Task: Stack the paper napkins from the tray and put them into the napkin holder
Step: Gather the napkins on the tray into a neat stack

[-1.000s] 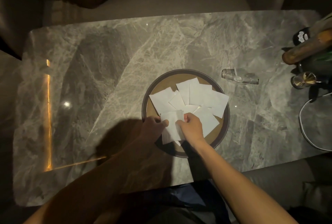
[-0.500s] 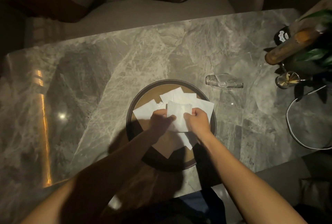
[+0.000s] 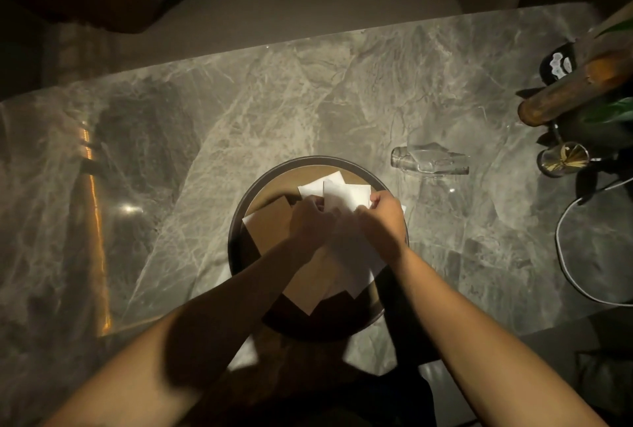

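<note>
A round dark-rimmed tray with a tan floor sits on the marble table, near its front edge. Several white paper napkins lie in it, partly under my hands. My left hand and my right hand meet over the tray's middle, both pinching the same white napkin by its lower edge. More napkins lie in shadow under my right wrist. A clear napkin holder lies on the table just right of the tray's far rim.
At the table's right end stand a dark bottle, a brown cylinder, a small jar of sticks and green leaves. A white cable loops near the right front edge. A cushioned seat is beyond the far edge.
Both hands moved from the tray's near side toward its far side with a napkin. The spread napkins are gathered closer together. The camera tilted, so the tray sits lower in view.
</note>
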`<state>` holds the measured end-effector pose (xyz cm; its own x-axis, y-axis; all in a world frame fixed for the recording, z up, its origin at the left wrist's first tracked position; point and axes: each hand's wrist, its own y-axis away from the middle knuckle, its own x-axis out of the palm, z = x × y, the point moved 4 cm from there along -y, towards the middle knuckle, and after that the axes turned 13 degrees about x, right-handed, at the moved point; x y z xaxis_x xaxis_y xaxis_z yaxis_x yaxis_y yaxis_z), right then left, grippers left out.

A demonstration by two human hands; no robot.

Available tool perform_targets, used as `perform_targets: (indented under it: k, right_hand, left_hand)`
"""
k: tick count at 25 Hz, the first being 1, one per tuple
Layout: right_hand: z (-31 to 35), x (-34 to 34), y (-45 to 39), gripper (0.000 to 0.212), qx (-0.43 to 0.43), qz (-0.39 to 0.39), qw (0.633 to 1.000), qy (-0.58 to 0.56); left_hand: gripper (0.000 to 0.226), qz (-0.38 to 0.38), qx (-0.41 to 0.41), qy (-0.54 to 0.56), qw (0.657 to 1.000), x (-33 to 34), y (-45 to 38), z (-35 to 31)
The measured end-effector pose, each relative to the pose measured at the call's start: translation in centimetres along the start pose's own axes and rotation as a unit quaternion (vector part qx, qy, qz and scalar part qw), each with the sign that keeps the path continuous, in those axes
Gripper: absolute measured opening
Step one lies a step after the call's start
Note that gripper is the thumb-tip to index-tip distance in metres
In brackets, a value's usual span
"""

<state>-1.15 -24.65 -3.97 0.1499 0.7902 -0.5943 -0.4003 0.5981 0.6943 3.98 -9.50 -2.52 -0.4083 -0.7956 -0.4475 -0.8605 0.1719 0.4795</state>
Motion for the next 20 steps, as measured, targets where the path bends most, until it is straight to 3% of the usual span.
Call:
perform_targets:
  k: [4,8,10,15,20]
  right_hand:
    - [0.0,0.0,0.0,0.039,0.043,0.011,0.998,-0.044]
    - [-0.7,0.9,-1.0,0.018,0.087,0.062,0.984,-0.139]
    - [-0.4,0.9,-1.1,0.009,0.043,0.063,0.993,-0.087]
    - [2.2,0.9,0.2,0.026,-0.049,0.072,0.995,-0.049]
    - [4.3,2.2,0.3,0.011,-0.098,0.060,0.993,0.042]
  left_hand:
    - [0.036,-0.014,-0.038,0.060,0.997,0.7,-0.6,0.3]
    - [0.034,0.014,-0.047,0.038,0.998,0.9,-0.9,0.6]
    - [0.033,0.019,-0.030,0.016,0.999,1.0,-0.8,0.9]
    - [0.038,0.003,-0.038,0.028,0.999,0.1,-0.2,2.1]
    - [0.040,-0.050,-0.057,0.034,0.997,-1.9,-0.1,2.8]
